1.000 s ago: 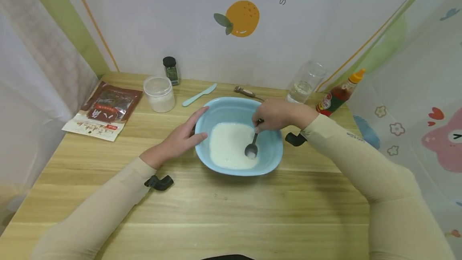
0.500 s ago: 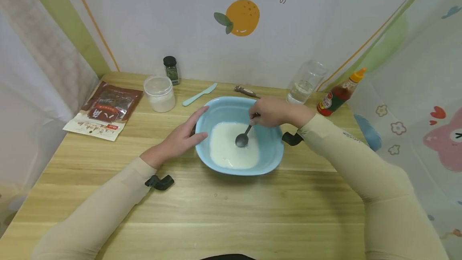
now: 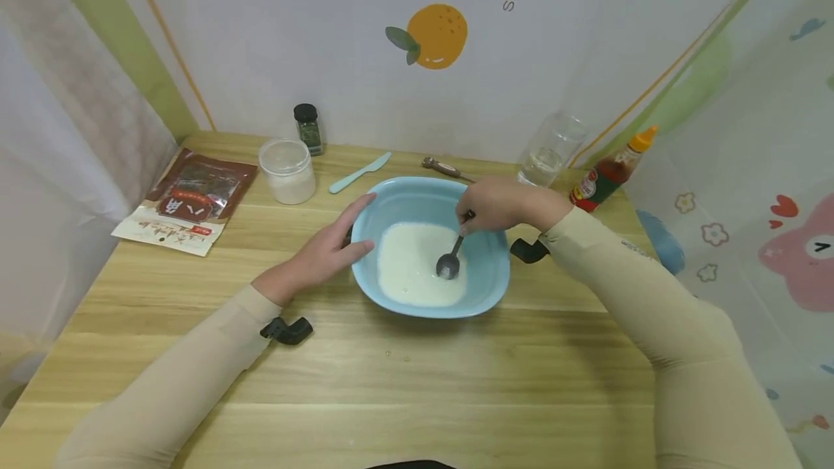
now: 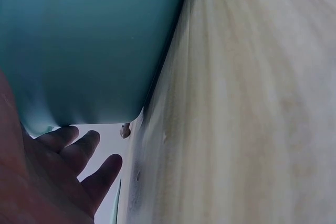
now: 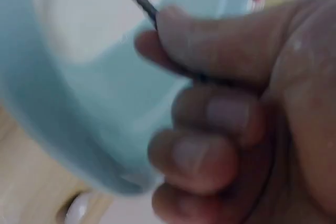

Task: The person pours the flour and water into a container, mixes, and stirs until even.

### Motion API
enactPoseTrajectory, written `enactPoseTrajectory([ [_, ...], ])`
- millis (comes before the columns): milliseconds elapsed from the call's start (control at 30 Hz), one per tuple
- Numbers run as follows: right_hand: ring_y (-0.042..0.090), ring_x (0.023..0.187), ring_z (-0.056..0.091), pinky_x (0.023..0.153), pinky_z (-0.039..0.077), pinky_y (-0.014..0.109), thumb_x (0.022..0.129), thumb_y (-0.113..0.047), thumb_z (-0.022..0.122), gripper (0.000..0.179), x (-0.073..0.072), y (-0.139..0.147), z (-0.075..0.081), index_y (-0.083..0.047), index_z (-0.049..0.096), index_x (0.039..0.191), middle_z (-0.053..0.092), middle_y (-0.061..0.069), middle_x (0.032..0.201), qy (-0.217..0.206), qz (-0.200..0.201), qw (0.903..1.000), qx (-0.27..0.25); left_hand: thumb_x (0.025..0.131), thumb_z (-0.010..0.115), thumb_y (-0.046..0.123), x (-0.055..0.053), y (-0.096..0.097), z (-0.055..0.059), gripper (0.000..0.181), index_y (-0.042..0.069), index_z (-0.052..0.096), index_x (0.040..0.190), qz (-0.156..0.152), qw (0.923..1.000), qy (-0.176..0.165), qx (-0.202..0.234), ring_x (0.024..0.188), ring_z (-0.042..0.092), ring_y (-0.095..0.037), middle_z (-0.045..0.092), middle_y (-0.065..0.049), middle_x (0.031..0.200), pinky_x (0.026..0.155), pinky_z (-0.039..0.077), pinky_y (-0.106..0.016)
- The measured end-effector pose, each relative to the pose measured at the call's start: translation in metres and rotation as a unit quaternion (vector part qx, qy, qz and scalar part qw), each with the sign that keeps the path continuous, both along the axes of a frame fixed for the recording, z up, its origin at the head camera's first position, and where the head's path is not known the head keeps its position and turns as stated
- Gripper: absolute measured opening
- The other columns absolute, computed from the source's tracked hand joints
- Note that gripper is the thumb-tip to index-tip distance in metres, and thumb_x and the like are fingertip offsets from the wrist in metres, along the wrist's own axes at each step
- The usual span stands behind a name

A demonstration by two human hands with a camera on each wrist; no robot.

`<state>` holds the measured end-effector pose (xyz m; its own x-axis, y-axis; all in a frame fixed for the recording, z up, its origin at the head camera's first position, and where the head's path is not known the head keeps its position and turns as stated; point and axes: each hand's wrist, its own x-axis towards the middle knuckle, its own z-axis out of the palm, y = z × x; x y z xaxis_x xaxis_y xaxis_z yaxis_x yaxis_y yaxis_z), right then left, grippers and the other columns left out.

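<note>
A light blue bowl (image 3: pixel 490 288) stands on the wooden table with white liquid (image 3: pixel 410 266) in its bottom. My left hand (image 3: pixel 322 244) rests against the bowl's left side, thumb by the rim and fingers spread; in the left wrist view some fingertips (image 4: pixel 67 134) lie near its outer wall. Over the bowl's right part, my right hand (image 3: pixel 498 205) holds a dark metal spoon (image 3: pixel 447 266) by its handle. Thumb and forefinger pinch that handle in the right wrist view, the other fingers curled below. The spoon's head sits at the liquid's surface.
Behind the bowl lie a pale green knife (image 3: pixel 360 172) and a brown-handled utensil (image 3: pixel 446 167). At back left are a jar of white powder (image 3: pixel 288 178), a herb jar (image 3: pixel 309 132) and a brown packet (image 3: pixel 189 197). A glass (image 3: pixel 544 161) and a sauce bottle (image 3: pixel 606 178) stand back right.
The spoon's head has gone left across the liquid, then back right a little. White stuff seen in the spoon earlier no longer shows. My left hand has stayed at the bowl.
</note>
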<state>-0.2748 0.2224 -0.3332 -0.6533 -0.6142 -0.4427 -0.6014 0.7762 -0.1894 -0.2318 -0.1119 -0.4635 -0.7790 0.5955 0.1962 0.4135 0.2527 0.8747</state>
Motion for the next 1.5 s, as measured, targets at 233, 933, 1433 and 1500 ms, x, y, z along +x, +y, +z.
enactPoseTrajectory([
  [233, 0.017, 0.08, 0.06, 0.073, 0.052, 0.038, 0.112, -0.027, 0.07, 0.019, 0.005, -0.01, -0.004, -0.013, 0.082, 0.105, 0.072, -0.003, 0.09, 0.012, 0.002, 0.9987, -0.05, 0.112, 0.061, 0.025, 0.0, 0.001, -0.002, 0.082, 0.018, 0.016, 0.18, 0.003, 1.0, 0.007, 0.002, 0.126, 0.072, -0.042, 0.046, -0.03, 0.166, 0.095, 0.068, -0.046],
  [933, 0.014, 0.077, 0.057, 0.073, 0.051, 0.034, 0.109, -0.025, 0.074, 0.018, 0.004, -0.011, -0.007, -0.016, 0.081, 0.097, 0.071, -0.005, 0.086, -0.068, 0.015, 0.997, -0.034, 0.112, 0.061, 0.026, 0.0, 0.001, -0.001, 0.082, 0.02, 0.016, 0.18, 0.002, 1.0, 0.004, 0.0, 0.126, 0.072, -0.041, 0.049, -0.028, 0.164, 0.094, 0.068, -0.046],
  [1433, 0.014, 0.079, 0.057, 0.076, 0.051, 0.035, 0.11, -0.026, 0.073, 0.018, 0.002, -0.017, -0.01, -0.014, 0.083, 0.099, 0.072, -0.006, 0.089, -0.076, 0.025, 0.9956, -0.048, 0.112, 0.061, 0.025, 0.001, 0.003, 0.0, 0.082, 0.019, 0.016, 0.18, -0.002, 1.0, 0.002, 0.004, 0.128, 0.071, -0.044, 0.046, -0.03, 0.166, 0.094, 0.068, -0.048],
  [1500, 0.014, 0.081, 0.057, 0.076, 0.051, 0.035, 0.11, -0.027, 0.072, 0.019, 0.002, -0.026, -0.014, -0.014, 0.083, 0.101, 0.071, -0.005, 0.089, -0.069, 0.032, 0.9949, -0.066, 0.111, 0.061, 0.024, 0.001, 0.003, -0.001, 0.082, 0.018, 0.016, 0.18, 0.001, 1.0, 0.005, 0.004, 0.127, 0.071, -0.044, 0.045, -0.03, 0.167, 0.094, 0.068, -0.047],
])
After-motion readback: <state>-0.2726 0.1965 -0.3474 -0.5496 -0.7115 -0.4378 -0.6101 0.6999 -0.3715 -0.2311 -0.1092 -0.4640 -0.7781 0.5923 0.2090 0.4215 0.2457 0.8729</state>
